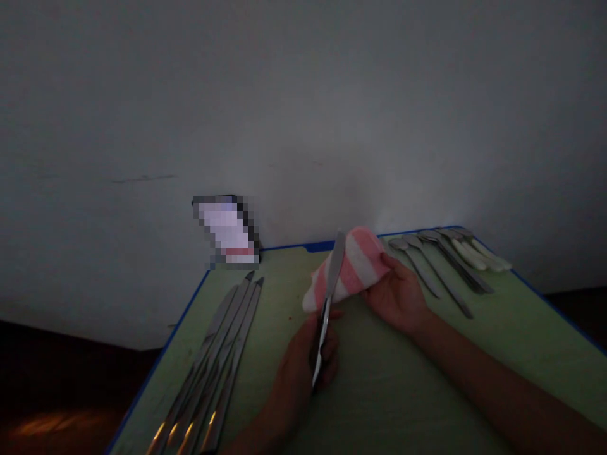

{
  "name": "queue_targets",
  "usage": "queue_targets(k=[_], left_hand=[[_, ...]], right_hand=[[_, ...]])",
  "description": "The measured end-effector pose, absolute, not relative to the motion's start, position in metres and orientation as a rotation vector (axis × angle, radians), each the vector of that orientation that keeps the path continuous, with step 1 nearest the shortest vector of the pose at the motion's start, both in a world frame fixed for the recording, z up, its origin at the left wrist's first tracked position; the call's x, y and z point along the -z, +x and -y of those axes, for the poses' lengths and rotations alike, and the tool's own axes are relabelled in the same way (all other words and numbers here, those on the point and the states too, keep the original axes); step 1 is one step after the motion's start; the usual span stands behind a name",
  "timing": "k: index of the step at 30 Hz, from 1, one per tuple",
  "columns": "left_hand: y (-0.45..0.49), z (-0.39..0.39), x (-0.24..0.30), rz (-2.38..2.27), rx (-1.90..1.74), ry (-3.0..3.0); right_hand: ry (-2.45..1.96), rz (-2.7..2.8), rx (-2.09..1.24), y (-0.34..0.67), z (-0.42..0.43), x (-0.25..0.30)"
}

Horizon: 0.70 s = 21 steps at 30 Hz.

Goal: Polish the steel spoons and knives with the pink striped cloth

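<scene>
My left hand (303, 360) is closed around the handle of a steel table knife (327, 303), whose blade points away from me and rests against a pink and white striped cloth (351, 265). My right hand (398, 294) grips that cloth from the right side, bunched against the blade. Both hands hover just above a light green table (379, 379) with a blue edge.
Several more knives (218, 360) lie side by side on the table's left part. A row of spoons (441, 262), some with pale handles, lies at the far right corner. A blurred-out phone-like object (227, 230) leans on the grey wall behind the table.
</scene>
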<state>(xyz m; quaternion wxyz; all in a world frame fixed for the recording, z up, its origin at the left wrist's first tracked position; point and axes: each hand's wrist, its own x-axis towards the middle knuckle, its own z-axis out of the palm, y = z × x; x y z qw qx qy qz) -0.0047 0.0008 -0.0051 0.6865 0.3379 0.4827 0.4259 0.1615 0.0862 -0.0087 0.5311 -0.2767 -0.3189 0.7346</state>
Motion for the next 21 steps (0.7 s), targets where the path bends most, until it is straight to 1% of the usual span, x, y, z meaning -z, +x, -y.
queue_targets(k=[5, 9, 15, 21], left_hand=[[-0.006, -0.002, 0.005, -1.148, -0.962, 0.863], [-0.006, 0.002, 0.001, -1.248, -0.944, 1.124], [-0.004, 0.004, 0.001, -1.261, -0.833, 1.177], [-0.004, 0.002, 0.001, -1.242, -0.680, 1.281]], right_hand=[[-0.664, 0.623, -1.691, 0.166, -0.090, 0.012], [-0.726, 0.786, -1.603, 0.165, -0.090, 0.022], [-0.619, 1.042, -1.804, 0.158, -0.080, 0.019], [-0.574, 0.945, -1.931, 0.150, -0.073, 0.012]])
